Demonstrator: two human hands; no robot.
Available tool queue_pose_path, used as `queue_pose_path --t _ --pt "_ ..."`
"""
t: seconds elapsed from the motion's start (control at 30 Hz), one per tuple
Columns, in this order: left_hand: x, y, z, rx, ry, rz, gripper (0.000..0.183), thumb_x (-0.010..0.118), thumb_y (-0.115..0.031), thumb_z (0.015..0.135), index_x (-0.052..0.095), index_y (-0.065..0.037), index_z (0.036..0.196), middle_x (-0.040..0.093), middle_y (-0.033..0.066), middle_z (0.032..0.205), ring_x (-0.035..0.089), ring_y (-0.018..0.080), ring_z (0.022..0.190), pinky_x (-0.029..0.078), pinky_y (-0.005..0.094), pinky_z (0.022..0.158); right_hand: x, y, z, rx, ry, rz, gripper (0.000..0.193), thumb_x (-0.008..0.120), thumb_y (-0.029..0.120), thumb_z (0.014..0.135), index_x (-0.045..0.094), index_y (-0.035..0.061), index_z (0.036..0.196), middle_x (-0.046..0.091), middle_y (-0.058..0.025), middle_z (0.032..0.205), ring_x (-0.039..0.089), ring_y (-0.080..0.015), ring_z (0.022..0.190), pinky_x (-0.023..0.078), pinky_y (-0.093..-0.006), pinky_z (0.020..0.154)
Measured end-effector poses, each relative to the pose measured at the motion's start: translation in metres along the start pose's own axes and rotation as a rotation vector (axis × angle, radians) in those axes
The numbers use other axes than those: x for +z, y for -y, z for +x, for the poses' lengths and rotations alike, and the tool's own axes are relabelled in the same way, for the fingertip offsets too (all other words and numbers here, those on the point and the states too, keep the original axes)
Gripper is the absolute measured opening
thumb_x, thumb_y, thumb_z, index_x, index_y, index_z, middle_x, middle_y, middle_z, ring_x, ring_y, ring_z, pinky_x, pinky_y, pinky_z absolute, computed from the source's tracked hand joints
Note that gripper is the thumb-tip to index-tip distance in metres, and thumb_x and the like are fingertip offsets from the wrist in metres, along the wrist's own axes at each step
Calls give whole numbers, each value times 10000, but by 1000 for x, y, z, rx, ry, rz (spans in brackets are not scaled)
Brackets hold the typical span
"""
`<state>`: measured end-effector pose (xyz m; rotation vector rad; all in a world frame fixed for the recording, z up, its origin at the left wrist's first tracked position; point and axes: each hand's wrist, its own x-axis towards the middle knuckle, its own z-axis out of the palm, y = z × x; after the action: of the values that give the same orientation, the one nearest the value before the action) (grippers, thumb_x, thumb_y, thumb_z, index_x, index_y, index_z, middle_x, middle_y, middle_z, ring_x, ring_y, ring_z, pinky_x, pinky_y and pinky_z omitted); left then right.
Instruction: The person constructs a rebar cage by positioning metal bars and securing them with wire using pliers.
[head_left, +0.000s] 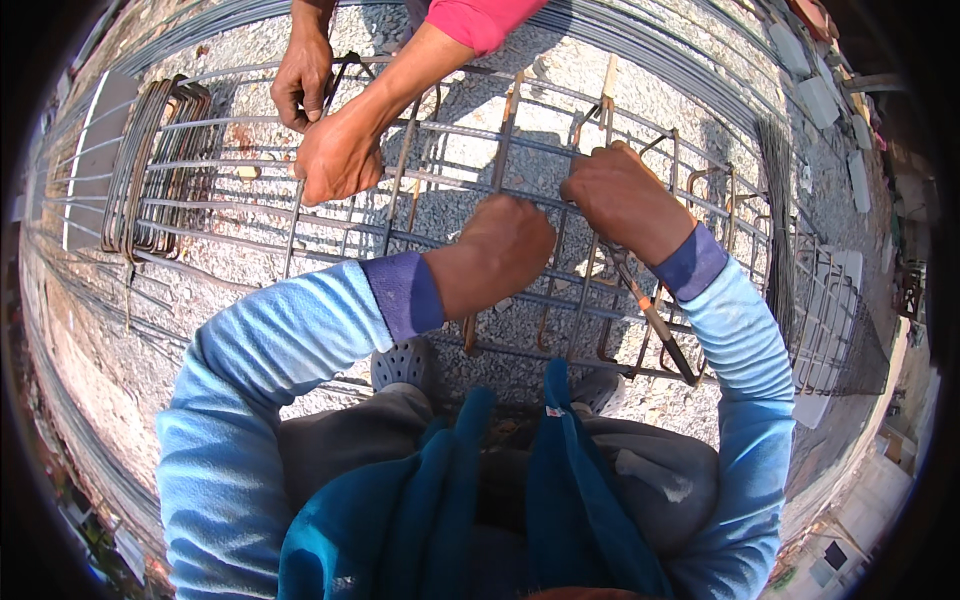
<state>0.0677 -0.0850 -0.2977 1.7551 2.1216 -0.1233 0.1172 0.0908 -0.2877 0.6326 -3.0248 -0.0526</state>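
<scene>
A rebar cage of long steel bars crossed by bent stirrups lies in front of me, over gravel. My left hand is closed in a fist at its middle bars; whatever its fingers pinch is hidden beneath. Just right of it, my right hand is closed at a crossing of bars. Pliers with orange and black handles stick out below the right palm, apparently held there; their jaws are hidden. Across the cage, a co-worker's two hands grip at the bars, farther left.
Rusty stirrups are bunched at the cage's left end, beside a grey board. A bundle of thin dark wire lies at the right. Long bars run along the far side. My shoe stands close to the near bars.
</scene>
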Motion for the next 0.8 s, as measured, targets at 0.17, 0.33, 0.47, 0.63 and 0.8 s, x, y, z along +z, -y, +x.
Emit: queue_pose_path --t 0.17,0.33,0.47,0.63,0.8 --pt "-4 6 8 -30 -56 6 130 583 -130 791 701 -76 781 694 122 850 691 243 784 538 358 648 1 -15 4 -34 108 265 104 600 18 702 646 83 768 614 -78 767 633 -255 802 495 -378 700" --pt "-10 20 10 -318 7 -467 256 540 -241 832 689 -34 811 670 190 879 661 333 863 518 427 790 0 -3 4 20 114 188 158 607 10 697 655 81 830 635 -86 808 640 -261 831 513 -378 709" --pt "-19 19 6 -288 -3 -623 304 502 -272 858 670 -19 875 655 216 897 639 367 895 489 457 847 18 -9 -11 91 65 140 156 620 25 692 637 84 835 646 -88 825 642 -265 835 511 -374 696" --pt "-39 20 -19 -261 56 -419 267 516 -252 887 651 -22 898 662 195 868 646 367 860 500 442 808 20 -10 12 110 159 167 79 615 59 710 642 79 782 648 -103 792 644 -282 819 507 -379 684" --pt "-32 48 -47 -270 -74 -353 197 554 -207 864 649 -35 852 650 197 784 641 374 783 504 454 714 14 8 53 202 230 343 142 583 158 824 660 38 819 637 -178 765 618 -352 760 477 -443 692"
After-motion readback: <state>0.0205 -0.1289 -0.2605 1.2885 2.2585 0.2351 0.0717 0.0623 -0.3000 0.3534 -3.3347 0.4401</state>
